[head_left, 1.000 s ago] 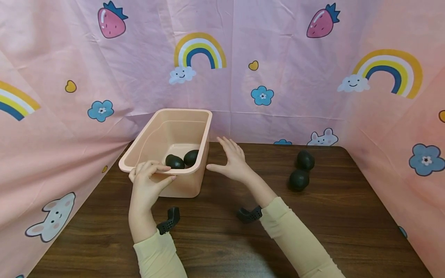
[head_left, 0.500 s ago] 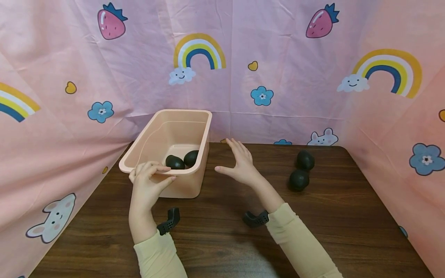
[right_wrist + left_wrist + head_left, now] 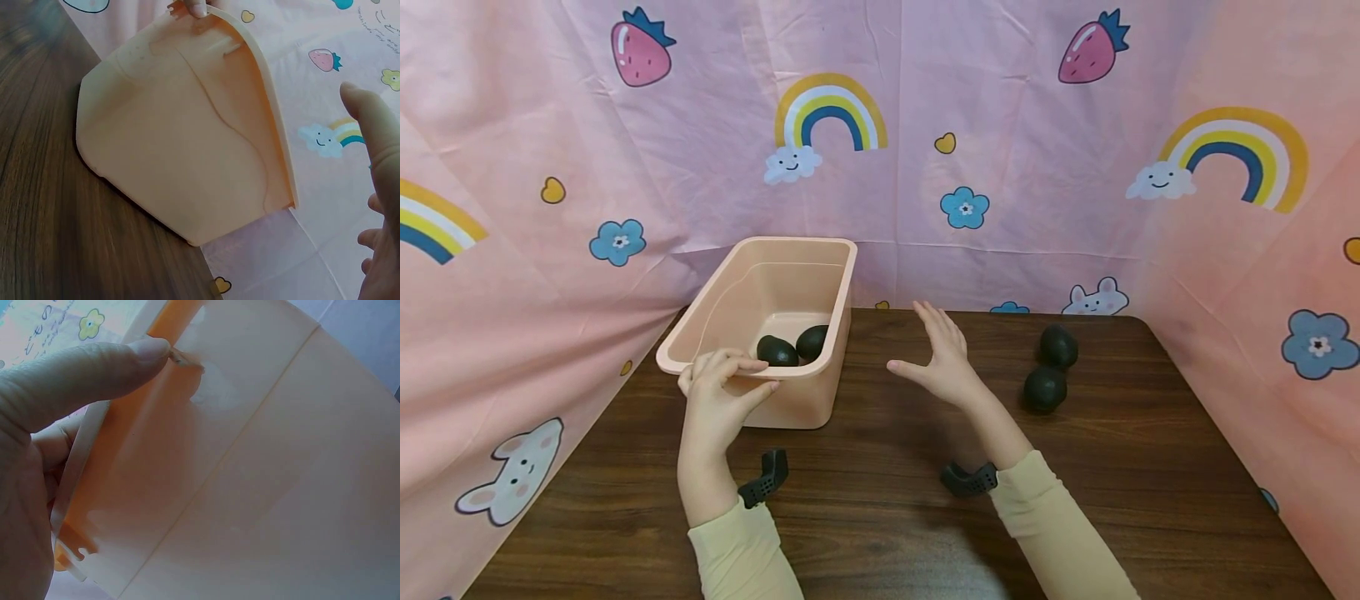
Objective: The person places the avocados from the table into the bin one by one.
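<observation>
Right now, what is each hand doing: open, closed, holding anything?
Left hand: fingers curled over the bin rim, gripping it.
Right hand: open, fingers spread, holding nothing, apart from the bin.

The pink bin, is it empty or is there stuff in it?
Not empty. The pink bin has two dark avocados lying on its bottom, near the front wall. Two more avocados sit outside on the table.

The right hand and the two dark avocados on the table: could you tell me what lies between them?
Nothing: in the head view only bare brown table separates the open right hand from the two avocados.
</observation>
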`<action>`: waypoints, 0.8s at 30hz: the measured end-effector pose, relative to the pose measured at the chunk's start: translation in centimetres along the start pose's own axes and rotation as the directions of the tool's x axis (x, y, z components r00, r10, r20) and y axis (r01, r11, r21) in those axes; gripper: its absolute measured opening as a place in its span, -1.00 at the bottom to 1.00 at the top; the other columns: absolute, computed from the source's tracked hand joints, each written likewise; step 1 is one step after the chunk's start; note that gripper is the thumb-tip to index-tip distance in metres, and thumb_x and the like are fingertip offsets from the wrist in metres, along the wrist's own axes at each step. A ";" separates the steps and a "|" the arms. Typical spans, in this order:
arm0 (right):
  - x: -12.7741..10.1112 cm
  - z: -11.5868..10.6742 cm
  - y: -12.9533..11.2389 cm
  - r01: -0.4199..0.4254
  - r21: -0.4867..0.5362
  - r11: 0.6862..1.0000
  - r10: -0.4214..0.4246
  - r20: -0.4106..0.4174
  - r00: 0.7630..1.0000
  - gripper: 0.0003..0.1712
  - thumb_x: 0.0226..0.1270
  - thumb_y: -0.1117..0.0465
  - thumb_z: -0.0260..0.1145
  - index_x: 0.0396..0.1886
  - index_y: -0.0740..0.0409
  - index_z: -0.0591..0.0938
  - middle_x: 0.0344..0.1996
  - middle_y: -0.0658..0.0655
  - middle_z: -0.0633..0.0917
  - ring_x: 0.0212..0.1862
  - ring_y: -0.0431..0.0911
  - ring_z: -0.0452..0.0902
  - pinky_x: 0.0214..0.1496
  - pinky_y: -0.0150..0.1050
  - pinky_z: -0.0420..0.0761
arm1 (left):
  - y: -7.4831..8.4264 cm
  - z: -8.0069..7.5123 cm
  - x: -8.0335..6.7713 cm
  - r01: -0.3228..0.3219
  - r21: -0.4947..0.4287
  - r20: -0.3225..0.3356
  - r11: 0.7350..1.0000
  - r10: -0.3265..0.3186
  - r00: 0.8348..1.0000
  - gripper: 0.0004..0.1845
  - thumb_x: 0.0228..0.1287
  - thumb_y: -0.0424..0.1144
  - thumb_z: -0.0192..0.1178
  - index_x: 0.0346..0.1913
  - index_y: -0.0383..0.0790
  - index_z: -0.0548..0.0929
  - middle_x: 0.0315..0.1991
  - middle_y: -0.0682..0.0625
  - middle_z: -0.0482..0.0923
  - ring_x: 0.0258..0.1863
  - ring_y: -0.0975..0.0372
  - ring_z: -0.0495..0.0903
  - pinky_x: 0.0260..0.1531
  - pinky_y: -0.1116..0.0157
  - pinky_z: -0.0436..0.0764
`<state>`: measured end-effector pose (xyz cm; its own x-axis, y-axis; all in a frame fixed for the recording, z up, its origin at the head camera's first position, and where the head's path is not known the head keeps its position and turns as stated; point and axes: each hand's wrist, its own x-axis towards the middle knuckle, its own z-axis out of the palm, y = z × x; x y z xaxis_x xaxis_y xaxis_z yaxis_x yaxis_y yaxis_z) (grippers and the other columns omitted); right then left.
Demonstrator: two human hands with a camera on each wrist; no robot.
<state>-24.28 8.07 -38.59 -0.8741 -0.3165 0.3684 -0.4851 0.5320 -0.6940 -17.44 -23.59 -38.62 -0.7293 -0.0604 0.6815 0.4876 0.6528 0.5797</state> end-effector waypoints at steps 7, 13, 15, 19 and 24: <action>-1.0 -0.9 0.9 -0.030 0.010 0.999 0.031 -0.018 0.999 0.09 0.13 -0.16 0.42 0.53 -0.07 0.02 0.50 0.08 0.00 0.48 0.09 -0.33 0.34 0.23 -0.33 | 0.1 0.0 0.0 0.002 0.002 0.001 1.000 -0.002 1.000 -0.69 -0.25 -0.41 0.57 -0.32 -0.22 0.74 -0.28 0.01 0.58 -0.08 0.16 0.33 0.13 0.09 -0.16; -1.8 -1.7 1.6 -0.062 0.027 0.998 0.063 -0.033 0.997 0.08 0.14 -0.15 0.42 0.53 -0.08 0.03 0.50 0.07 -0.02 0.48 0.05 -0.37 0.33 0.24 -0.37 | 0.1 0.0 0.0 0.009 -0.004 0.000 1.000 -0.009 1.000 -0.69 -0.24 -0.42 0.57 -0.33 -0.23 0.74 -0.28 0.01 0.58 -0.09 0.17 0.32 0.14 0.10 -0.17; -2.1 -2.0 1.9 -0.075 0.033 0.997 0.076 -0.038 0.996 0.08 0.14 -0.16 0.42 0.53 -0.07 0.03 0.50 0.06 -0.03 0.48 0.04 -0.39 0.33 0.25 -0.38 | 0.1 0.0 -0.1 0.011 -0.005 -0.001 1.000 -0.011 1.000 -0.69 -0.24 -0.42 0.57 -0.32 -0.23 0.74 -0.28 0.01 0.58 -0.09 0.17 0.32 0.14 0.09 -0.18; -2.6 -2.7 2.6 -0.093 0.038 0.995 0.095 -0.055 0.994 0.08 0.15 -0.17 0.40 0.53 -0.12 0.01 0.51 0.03 -0.07 0.48 0.04 -0.41 0.33 0.24 -0.39 | 0.1 0.0 -0.1 0.017 -0.002 0.000 1.000 -0.017 1.000 -0.69 -0.23 -0.42 0.57 -0.31 -0.23 0.75 -0.28 0.01 0.58 -0.08 0.17 0.32 0.16 0.08 -0.19; -3.4 -3.7 3.3 -0.106 0.033 0.994 0.109 -0.087 0.990 0.06 0.16 -0.14 0.41 0.53 -0.14 0.01 0.51 0.04 -0.10 0.48 0.05 -0.41 0.32 0.25 -0.40 | 0.2 0.0 0.0 0.017 0.002 0.003 1.000 -0.017 1.000 -0.69 -0.23 -0.41 0.57 -0.31 -0.22 0.74 -0.27 0.01 0.58 -0.07 0.17 0.32 0.18 0.05 -0.19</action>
<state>-23.02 13.83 -39.86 -0.9204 -0.1872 0.3433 -0.3886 0.5360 -0.7495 -17.32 -23.45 -38.49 -0.7387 -0.0692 0.6705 0.4746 0.6531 0.5902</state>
